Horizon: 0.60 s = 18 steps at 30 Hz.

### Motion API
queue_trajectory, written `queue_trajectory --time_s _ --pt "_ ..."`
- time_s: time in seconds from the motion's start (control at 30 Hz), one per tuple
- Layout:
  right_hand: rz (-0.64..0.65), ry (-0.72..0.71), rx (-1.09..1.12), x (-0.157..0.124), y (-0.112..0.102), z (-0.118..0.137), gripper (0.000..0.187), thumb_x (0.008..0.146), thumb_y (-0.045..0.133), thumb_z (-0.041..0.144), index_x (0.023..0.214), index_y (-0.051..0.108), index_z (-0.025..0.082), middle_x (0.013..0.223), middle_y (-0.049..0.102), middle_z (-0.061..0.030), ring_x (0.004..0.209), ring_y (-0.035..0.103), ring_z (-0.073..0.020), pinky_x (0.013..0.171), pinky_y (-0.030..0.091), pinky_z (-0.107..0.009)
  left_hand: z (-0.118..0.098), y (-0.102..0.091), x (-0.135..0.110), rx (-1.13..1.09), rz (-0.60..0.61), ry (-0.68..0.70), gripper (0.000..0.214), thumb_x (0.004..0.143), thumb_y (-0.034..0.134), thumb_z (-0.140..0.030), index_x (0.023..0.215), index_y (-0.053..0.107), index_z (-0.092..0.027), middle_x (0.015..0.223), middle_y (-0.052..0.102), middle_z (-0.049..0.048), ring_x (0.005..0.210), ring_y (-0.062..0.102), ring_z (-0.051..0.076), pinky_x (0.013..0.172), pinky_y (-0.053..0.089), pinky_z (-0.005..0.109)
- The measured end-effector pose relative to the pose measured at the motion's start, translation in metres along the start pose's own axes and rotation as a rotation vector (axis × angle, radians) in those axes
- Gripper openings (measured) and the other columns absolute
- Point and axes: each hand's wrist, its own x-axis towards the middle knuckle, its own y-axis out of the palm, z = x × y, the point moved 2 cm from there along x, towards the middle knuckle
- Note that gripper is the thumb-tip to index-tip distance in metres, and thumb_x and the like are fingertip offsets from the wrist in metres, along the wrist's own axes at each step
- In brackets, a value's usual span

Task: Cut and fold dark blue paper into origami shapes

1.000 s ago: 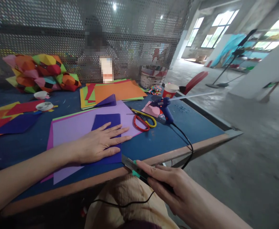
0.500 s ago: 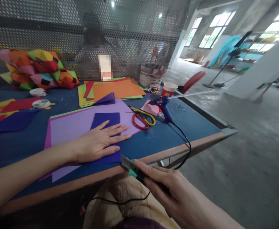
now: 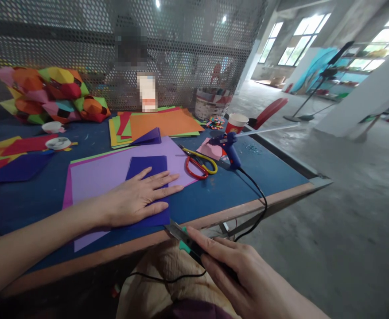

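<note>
1. Scissors (image 3: 199,164): glossy, smooth handles, plastic by their look
2. Dark blue paper (image 3: 149,162), left of the scissors: matt, smooth
3. Knife (image 3: 183,239), nearer than the scissors: metal blade, plastic-looking handle
4. Glue gun (image 3: 231,150), right of the scissors: smooth plastic, faint sheen
5. Table (image 3: 194,206), beneath the scissors: matt top, wood-like edge
6. Screen (image 3: 181,55), behind the scissors: dull metal, perforated all over
</note>
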Motion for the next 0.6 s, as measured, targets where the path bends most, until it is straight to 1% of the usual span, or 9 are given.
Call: queue_trajectory --time_s 0.1,0.17,0.27,0.43,0.6 --pt "0.020 0.007 0.015 0.0019 -0.0004 -0.0007 0.052 0.106 0.045 0.025 0.156 0.059 0.022 0.113 0.080 -0.0070 0.100 0.079 -0.0198 0.090 0.062 -0.027 -0.0005 0.0023 -0.0010 -0.017 -0.010 -0.045 0.057 0.113 0.032 -0.053 0.169 0.024 -0.045 0.180 0.019 -0.0034 0.167 0.018 0.028 0.133 0.007 0.064" --pt "0.006 0.022 0.012 0.0037 -0.0013 0.0002 0.050 0.107 0.044 0.027 0.154 0.060 0.022 0.116 0.080 -0.0073 0.104 0.079 -0.0210 0.093 0.062 -0.029 -0.0009 0.0038 -0.0018 -0.018 -0.027 -0.093 0.058 0.113 0.029 -0.054 0.170 0.024 -0.041 0.179 0.020 -0.0025 0.167 0.017 0.028 0.133 0.008 0.065" --pt "-0.016 0.027 0.001 0.0046 -0.0011 0.0018 0.050 0.108 0.043 0.027 0.154 0.061 0.023 0.115 0.080 -0.0076 0.105 0.079 -0.0221 0.093 0.062 -0.031 -0.0025 0.0051 -0.0032 -0.008 -0.047 -0.141 0.060 0.113 0.026 -0.054 0.171 0.022 -0.037 0.179 0.021 -0.0008 0.167 0.018 0.028 0.133 0.010 0.065" --pt "-0.013 0.022 -0.011 0.0041 -0.0012 0.0030 0.051 0.108 0.042 0.028 0.156 0.059 0.023 0.109 0.080 -0.0074 0.102 0.079 -0.0227 0.090 0.062 -0.032 -0.0048 0.0059 -0.0048 0.006 -0.052 -0.175 0.062 0.113 0.025 -0.054 0.172 0.022 -0.033 0.179 0.021 0.0012 0.167 0.018 0.029 0.133 0.011 0.064" --pt "-0.015 0.042 -0.035 0.0057 -0.0030 0.0058 0.050 0.107 0.045 0.025 0.154 0.060 0.023 0.116 0.082 -0.0078 0.107 0.079 -0.0240 0.095 0.062 -0.034 -0.0041 0.0061 -0.0050 0.001 -0.063 -0.188 0.064 0.113 0.024 -0.056 0.172 0.021 -0.032 0.179 0.021 0.0020 0.167 0.019 0.030 0.132 0.011 0.065"
